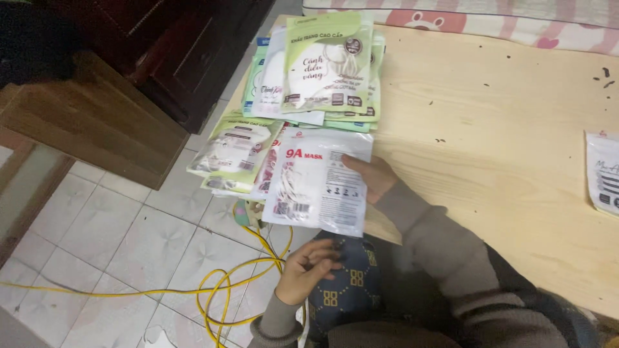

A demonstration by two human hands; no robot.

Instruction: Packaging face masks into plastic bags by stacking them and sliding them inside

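Observation:
My right hand (373, 176) is shut on a flat white mask packet (316, 183) with red lettering, which it holds at the left edge of a pale wooden table (490, 129). The packet lies partly over a small pile of green and white packets (233, 153) that overhangs the table edge. A taller stack of green packets (329, 64) sits further back on the table. My left hand (309, 267) hangs lower, with its fingers loosely curled and nothing in it, and touches dark fabric with a yellow pattern (351, 283) over my knee.
Another white packet (603, 171) lies at the table's right edge. A yellow cable (222, 287) loops over the tiled floor (109, 238) on the left. Dark wooden furniture (103, 116) stands at the upper left. Pink patterned bedding (490, 19) runs along the far side.

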